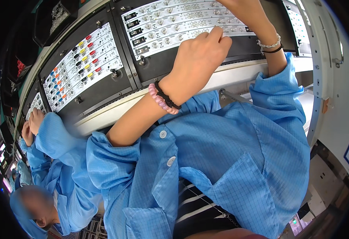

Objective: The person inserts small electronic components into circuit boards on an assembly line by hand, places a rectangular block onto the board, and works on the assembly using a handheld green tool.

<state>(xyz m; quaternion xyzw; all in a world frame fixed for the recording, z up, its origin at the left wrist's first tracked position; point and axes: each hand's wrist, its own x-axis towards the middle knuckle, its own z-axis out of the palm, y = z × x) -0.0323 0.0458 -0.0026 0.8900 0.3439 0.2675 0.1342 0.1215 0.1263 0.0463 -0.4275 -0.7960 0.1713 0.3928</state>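
In front of me a white circuit board panel [157, 46] lies in a black carrier [158, 63]. Rows of clear round parts run across it, with black connectors at its left end. My left hand [201, 56], with a pink beaded bracelet and a dark band at the wrist, is over the panel's near edge. Its fingers are curled together, and whatever is between them is hidden. Farther right and higher, my right hand [249, 14] reaches over the same panel, wearing a pale bracelet and a black band. The top edge of the picture cuts off its fingers.
On the left another carrier holds a white panel [69, 75] with red, yellow, black, orange and blue parts. A co-worker in blue [69, 175] handles a board beyond it. A black bin [49, 30] of small parts stands upper left. A metal post [317, 71] rises at right.
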